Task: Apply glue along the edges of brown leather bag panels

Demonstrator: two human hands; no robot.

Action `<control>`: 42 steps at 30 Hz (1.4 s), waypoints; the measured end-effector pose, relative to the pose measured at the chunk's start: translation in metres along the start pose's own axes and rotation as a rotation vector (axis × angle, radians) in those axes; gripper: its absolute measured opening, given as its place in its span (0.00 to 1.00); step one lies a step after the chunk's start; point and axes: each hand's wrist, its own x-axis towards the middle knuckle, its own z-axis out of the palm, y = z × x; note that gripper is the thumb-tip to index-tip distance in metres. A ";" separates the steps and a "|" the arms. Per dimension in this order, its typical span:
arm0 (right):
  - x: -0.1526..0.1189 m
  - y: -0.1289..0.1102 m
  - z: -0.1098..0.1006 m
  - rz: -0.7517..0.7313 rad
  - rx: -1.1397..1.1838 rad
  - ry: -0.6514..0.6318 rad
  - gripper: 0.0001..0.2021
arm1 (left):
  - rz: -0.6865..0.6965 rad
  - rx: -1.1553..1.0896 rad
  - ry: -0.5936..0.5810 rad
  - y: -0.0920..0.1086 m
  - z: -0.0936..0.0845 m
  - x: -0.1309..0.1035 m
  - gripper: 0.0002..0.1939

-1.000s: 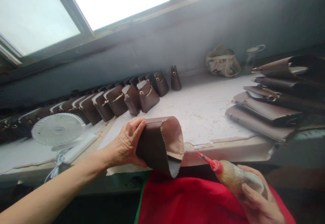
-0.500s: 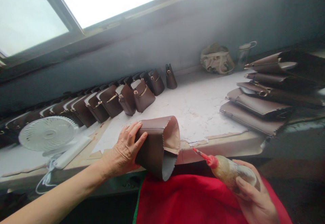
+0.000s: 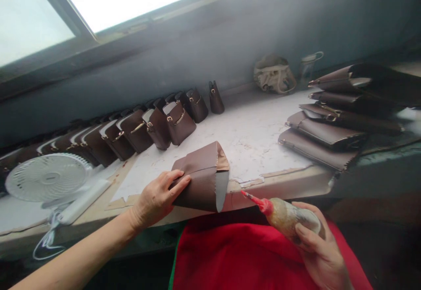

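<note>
A brown leather bag body (image 3: pixel 200 180) lies on its side at the table's front edge. Its open end, with a jagged rim, faces right and shows a beige lining and a grey flap. My left hand (image 3: pixel 161 195) is closed on the bag's left end, thumb and fingers pressed to the leather. Over the red apron, my right hand (image 3: pixel 320 237) grips a glue bottle (image 3: pixel 292 220), smeared and yellowish, with a red nozzle. The nozzle tip points left and stands a little apart from the bag's rim.
Rows of brown bags (image 3: pixel 156 127) stand along the back left. A white fan (image 3: pixel 49 177) with a cable lies at left. More bags are stacked (image 3: pixel 324 136) at right. A cloth pouch (image 3: pixel 274 75) and clear bottle (image 3: pixel 307 68) stand by the wall.
My left hand has turned the bag, so its seam side shows more and its open end narrower. The glue bottle is still in my right hand. The whole view has shifted slightly.
</note>
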 end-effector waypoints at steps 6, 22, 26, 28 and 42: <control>0.003 0.001 0.000 -0.032 0.010 -0.001 0.23 | 0.051 -0.036 0.113 -0.012 -0.010 0.014 0.47; -0.022 -0.031 0.015 -0.075 -0.351 -0.006 0.30 | 0.118 -0.287 0.045 -0.020 -0.053 -0.008 0.34; -0.027 -0.036 0.022 -0.132 -0.474 -0.016 0.28 | 0.161 -0.276 -0.033 -0.013 -0.063 -0.008 0.34; -0.026 -0.039 0.022 -0.173 -0.534 -0.041 0.26 | 0.149 -0.293 -0.042 -0.009 -0.064 -0.012 0.34; -0.005 -0.046 0.013 -0.278 -0.616 -0.110 0.23 | 0.121 -0.308 0.018 0.002 -0.058 -0.037 0.29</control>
